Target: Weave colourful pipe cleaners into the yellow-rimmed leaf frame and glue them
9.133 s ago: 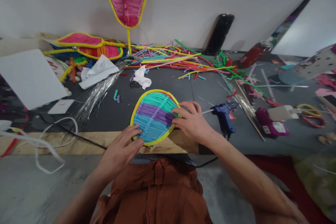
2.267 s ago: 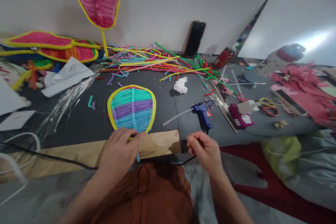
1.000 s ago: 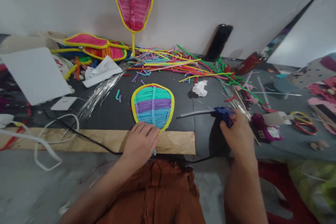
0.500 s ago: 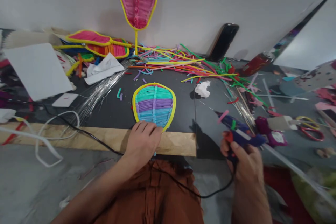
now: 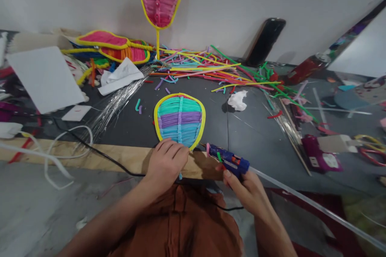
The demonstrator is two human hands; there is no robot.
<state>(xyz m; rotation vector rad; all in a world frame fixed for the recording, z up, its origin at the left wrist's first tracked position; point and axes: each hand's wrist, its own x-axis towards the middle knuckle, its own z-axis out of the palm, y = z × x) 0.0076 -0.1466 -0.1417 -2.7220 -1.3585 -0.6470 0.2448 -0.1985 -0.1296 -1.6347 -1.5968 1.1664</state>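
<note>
A rounded pipe-cleaner piece (image 5: 180, 118) with a yellow rim and bands of green, purple and blue lies near the table's front edge. My left hand (image 5: 167, 158) is closed over its lower end and holds it down; the fingertips are partly hidden. Below the hand a short blue stem end pokes out. In my right hand (image 5: 245, 190) is a blue hot glue gun (image 5: 229, 160), gripped by its handle. Its nozzle points left, close to the piece's lower right rim. A long clear glue stick (image 5: 301, 192) sticks out of the gun's back.
Loose pipe cleaners (image 5: 199, 66) are heaped along the wall, beside a leaning phone (image 5: 265, 42). Crumpled tissue (image 5: 237, 100) lies right of the piece. A finished pink piece (image 5: 158, 2) stands behind. A black cable (image 5: 99, 150) crosses the front left; a purple power adapter (image 5: 321, 154) sits right.
My right hand has brought the glue gun leftward, its nozzle now beside the piece's lower right rim. My left hand stays on the piece. The view has shifted slightly.
</note>
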